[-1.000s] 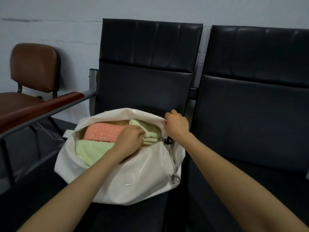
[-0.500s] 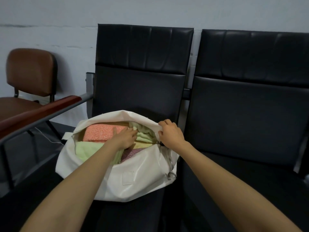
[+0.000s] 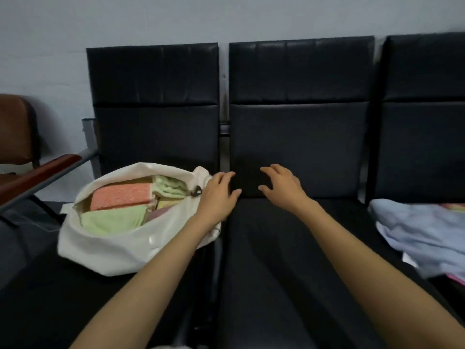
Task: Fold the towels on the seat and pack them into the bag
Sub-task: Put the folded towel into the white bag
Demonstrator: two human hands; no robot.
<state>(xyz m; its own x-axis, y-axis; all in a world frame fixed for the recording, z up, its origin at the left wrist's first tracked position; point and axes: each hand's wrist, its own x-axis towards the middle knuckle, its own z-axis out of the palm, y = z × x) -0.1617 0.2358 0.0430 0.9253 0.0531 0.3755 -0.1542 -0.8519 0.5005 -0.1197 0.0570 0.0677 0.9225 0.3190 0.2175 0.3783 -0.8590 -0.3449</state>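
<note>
A single head-worn camera looks forward and down, close over black seats [image 3: 289, 248] set against a far wall [image 3: 226, 18], forearms entering from the near edge.

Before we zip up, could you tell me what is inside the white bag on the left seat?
The white bag holds folded towels: an orange towel on top, a green towel in front, another pale green towel at the back. Yellow and pink edges peek out; anything beneath is covered.
</note>
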